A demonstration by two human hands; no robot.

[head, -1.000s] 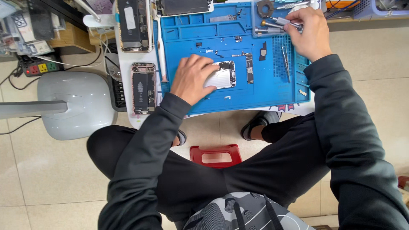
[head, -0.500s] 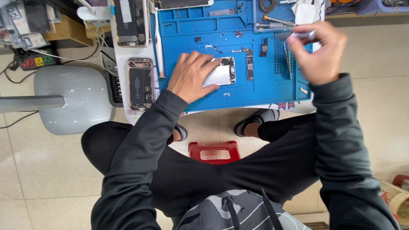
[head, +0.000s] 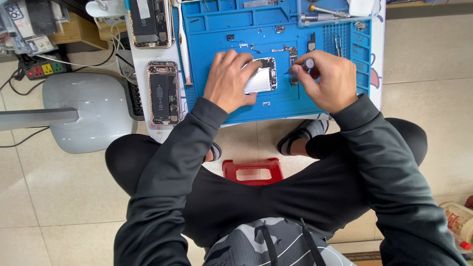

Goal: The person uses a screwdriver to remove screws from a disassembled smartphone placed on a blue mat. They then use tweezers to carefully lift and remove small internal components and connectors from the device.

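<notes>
Phone frame (head: 262,79) lies under open left hand (head: 231,81); right hand (head: 327,81) grips screwdriver (head: 299,66).

— What's under the left hand (head: 230,81)?
— An opened phone housing (head: 261,75), silver, lying flat on the blue mat (head: 276,106).
— And the right hand (head: 329,79)?
— It pinches a small screwdriver (head: 298,67), tip angled toward the housing's right edge.
</notes>
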